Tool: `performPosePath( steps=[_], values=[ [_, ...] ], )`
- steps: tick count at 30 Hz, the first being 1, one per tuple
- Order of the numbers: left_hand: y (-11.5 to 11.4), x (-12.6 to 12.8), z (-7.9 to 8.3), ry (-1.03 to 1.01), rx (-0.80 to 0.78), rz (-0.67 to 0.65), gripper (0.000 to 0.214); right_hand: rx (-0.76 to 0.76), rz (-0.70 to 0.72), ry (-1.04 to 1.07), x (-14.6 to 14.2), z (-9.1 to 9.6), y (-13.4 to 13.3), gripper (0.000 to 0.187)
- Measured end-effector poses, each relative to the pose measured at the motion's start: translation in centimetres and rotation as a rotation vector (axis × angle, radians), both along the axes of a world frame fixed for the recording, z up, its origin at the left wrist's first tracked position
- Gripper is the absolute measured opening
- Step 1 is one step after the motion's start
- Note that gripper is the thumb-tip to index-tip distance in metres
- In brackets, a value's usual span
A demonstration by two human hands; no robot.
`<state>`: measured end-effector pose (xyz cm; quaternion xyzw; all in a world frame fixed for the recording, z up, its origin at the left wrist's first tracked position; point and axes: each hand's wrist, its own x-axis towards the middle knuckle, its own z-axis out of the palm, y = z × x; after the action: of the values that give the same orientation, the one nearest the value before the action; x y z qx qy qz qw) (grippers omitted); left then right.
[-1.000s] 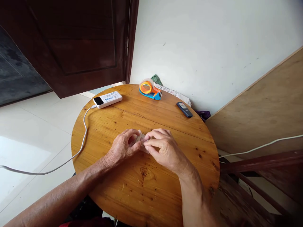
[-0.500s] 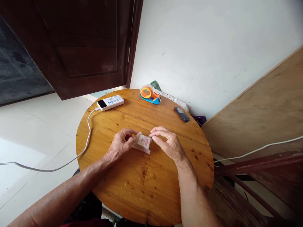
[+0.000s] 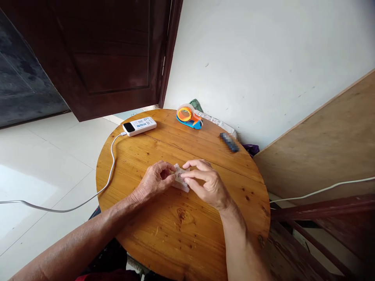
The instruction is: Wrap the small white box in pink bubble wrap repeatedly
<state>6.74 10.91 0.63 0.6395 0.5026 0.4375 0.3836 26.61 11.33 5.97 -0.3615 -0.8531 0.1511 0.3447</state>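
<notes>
A small white packet (image 3: 181, 187) with reddish print on top and thin, pale wrapping lies on the round wooden table (image 3: 175, 230). My left hand (image 3: 154, 180) has its thumb and fingers closed at the packet's left end. Over the right side of the packet is my right hand (image 3: 211, 185), its fingers apart and bent downward. Those fingertips hide most of the print; whether they press on the packet or hover just above it, I cannot tell.
At the table's back stand a white power bank (image 3: 140, 126) with a white cable (image 3: 113, 160), an orange and blue tape dispenser (image 3: 190, 116) and a dark, blurred-out object (image 3: 229, 142). Behind are a dark red door (image 3: 114, 58) and a white wall (image 3: 249, 70).
My right hand has moved left, from beside the packet to over it, covering its print. My left hand stays at the packet's left end. The whole view has shifted slightly.
</notes>
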Motion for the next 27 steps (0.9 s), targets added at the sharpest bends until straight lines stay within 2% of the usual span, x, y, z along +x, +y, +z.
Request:
performPosePath(
  steps=[3,8,13,18,23,27],
  values=[
    [0.1,-0.2,-0.2,-0.057,-0.032,0.022,0.021,-0.139,0.016,0.165,1.1,0.8,0.2,0.015],
    [0.5,-0.6,0.0,-0.091,-0.074,0.102,0.023,-0.234,0.005,0.063,1.8,0.6,0.5,0.017],
    [0.5,-0.6,0.5,-0.013,-0.069,0.1,0.024,-0.195,-0.012,-0.004,0.8,-0.5,0.5,0.018],
    [0.5,-0.4,0.1,0.017,-0.015,0.058,0.022,-0.109,-0.068,-0.017,-0.2,-1.5,0.6,0.011],
    [0.1,-0.2,0.3,-0.07,0.027,-0.008,0.017,-0.02,-0.163,0.191,-0.5,-1.5,0.8,0.01],
    [-0.3,-0.2,0.8,-0.229,-0.069,-0.049,0.011,-0.07,-0.249,0.426,0.3,-1.4,1.1,0.006]
  ],
)
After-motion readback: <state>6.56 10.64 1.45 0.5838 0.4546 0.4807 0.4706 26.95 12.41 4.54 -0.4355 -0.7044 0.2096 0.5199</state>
